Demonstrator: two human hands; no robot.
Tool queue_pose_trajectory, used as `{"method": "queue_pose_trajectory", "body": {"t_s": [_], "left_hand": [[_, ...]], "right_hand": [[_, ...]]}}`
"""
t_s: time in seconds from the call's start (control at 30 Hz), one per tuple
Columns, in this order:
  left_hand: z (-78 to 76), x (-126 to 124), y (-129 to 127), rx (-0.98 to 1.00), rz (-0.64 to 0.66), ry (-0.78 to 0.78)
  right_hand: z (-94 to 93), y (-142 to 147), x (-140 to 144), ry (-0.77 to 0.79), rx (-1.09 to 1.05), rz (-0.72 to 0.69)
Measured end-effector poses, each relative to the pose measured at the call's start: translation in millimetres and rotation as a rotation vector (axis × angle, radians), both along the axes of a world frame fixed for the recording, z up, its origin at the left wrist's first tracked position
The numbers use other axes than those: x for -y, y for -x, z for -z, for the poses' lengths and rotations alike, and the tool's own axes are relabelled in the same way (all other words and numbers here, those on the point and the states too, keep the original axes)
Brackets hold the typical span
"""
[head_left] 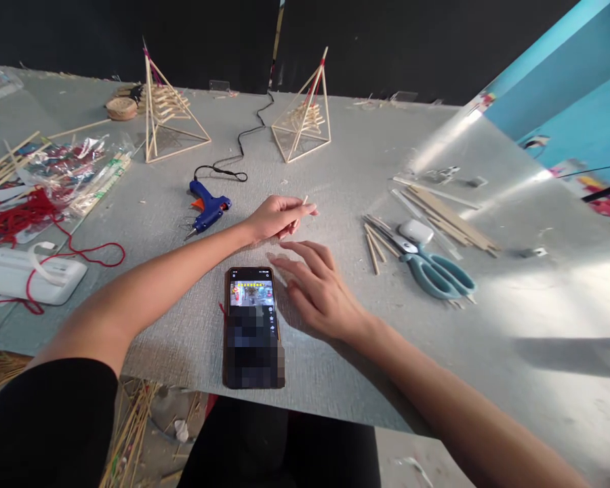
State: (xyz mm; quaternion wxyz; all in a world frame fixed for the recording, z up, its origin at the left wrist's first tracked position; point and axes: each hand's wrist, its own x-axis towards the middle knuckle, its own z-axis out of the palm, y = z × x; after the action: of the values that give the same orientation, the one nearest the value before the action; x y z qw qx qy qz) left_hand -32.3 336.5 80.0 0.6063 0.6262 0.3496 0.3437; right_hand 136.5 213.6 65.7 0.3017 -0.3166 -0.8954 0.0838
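My left hand [277,217] is raised a little over the table's middle, thumb and fingers pinched on a short wooden stick [306,200]; just its pale tip shows. My right hand [319,293] is spread with fingers apart and holds nothing, beside the upper right of a phone [254,339]. That phone lies face up near the front edge with its screen lit, partly blurred. Left of my left hand rests a blue glue gun [208,209] with an orange trigger. Two pyramid frames of wooden sticks, a left one [170,122] and a right one [305,118], stand farther back.
Teal-handled scissors [440,271], a white earbud case [415,231] and loose wooden sticks [447,220] lie at the right. Red yarn [25,213], plastic packets [89,166] and a white device [55,278] crowd the left. A black cord [241,139] runs back from the glue gun.
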Motion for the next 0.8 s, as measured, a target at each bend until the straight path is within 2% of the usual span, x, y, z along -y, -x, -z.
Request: {"method": "queue_pose_trajectory", "body": {"t_s": [0.13, 0.4, 0.6, 0.8], "left_hand": [[0.8, -1, 0, -0.008, -0.003, -0.013], [12.3, -6, 0, -0.004, 0.029, -0.073], [9.1, -2, 0, 0.038, 0.007, 0.021], [7.9, -4, 0, 0.031, 0.032, 0.001]], "right_hand": [[2.6, -2, -2, -0.008, -0.014, 0.003], [0.2, 0, 0, 0.000, -0.017, -0.026], [-0.7, -1, -1, -0.010, -0.017, -0.035], [-0.3, -1, -2, -0.013, -0.022, -0.023]]}}
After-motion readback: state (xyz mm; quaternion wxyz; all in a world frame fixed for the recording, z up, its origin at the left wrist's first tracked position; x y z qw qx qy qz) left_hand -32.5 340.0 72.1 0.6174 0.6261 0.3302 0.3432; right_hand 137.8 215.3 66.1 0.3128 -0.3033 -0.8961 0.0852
